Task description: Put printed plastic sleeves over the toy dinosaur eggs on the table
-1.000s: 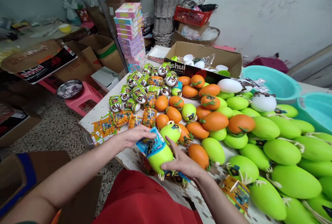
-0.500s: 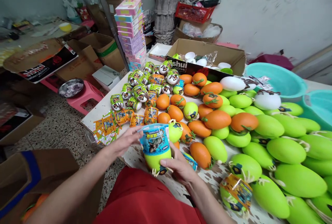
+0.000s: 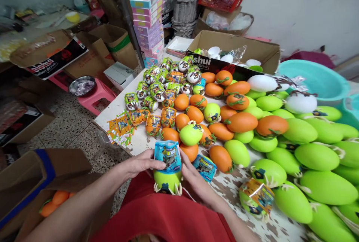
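Between left hand (image 3: 141, 164) and right hand (image 3: 195, 179): blue-sleeved green egg (image 3: 167, 179).

A plain, vivid red cloth garment (image 3: 168, 216) covers the person's torso beside the near edge of the counter (image 3: 230, 193), a white surface with worn brown patches. The fabric looks matte and smooth, with soft folds and a darker red where shaded; whether it is an apron or a shirt cannot be told. Low on it shows a small brownish patch (image 3: 144, 238), cut off and blurred. The left forearm (image 3: 92, 189) and right forearm (image 3: 224, 208) are bare, long and tapering to slim wrists; the left hand (image 3: 146, 161) and right hand (image 3: 193, 174) are bare too.
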{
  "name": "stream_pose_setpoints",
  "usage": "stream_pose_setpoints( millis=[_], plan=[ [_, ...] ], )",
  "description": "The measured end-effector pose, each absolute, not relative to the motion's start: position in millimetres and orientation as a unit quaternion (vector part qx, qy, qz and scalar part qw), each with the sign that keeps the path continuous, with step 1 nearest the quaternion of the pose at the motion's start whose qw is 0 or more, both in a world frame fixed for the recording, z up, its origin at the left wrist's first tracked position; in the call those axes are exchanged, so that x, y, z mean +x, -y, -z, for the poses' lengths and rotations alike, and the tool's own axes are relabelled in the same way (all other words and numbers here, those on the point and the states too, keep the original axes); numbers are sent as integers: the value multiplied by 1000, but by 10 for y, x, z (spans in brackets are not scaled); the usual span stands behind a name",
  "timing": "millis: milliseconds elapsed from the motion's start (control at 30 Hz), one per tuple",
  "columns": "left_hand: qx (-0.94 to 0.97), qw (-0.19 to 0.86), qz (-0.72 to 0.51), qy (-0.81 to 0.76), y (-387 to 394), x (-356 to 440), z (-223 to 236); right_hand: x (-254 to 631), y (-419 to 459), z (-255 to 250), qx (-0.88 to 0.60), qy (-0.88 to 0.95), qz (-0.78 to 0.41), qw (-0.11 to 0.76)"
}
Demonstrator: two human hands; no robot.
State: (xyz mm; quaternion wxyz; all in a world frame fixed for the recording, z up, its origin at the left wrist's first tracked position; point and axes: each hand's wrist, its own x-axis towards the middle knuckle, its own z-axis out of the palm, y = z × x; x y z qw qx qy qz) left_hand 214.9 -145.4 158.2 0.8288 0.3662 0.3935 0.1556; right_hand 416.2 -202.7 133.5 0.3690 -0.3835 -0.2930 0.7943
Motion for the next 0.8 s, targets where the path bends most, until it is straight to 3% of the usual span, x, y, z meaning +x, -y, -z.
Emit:
stream_pose_setpoints(
  millis=[133, 800],
  plan=[
    [393, 828, -146, -373, 1473, 2162, -1610, 4148, 2036, -1293, -332, 244, -829, 377],
    [315, 854, -189, -369, 1820, 2019, -1479, 4061, 2190, -1232, -405, 283, -788, 367]
  ],
)
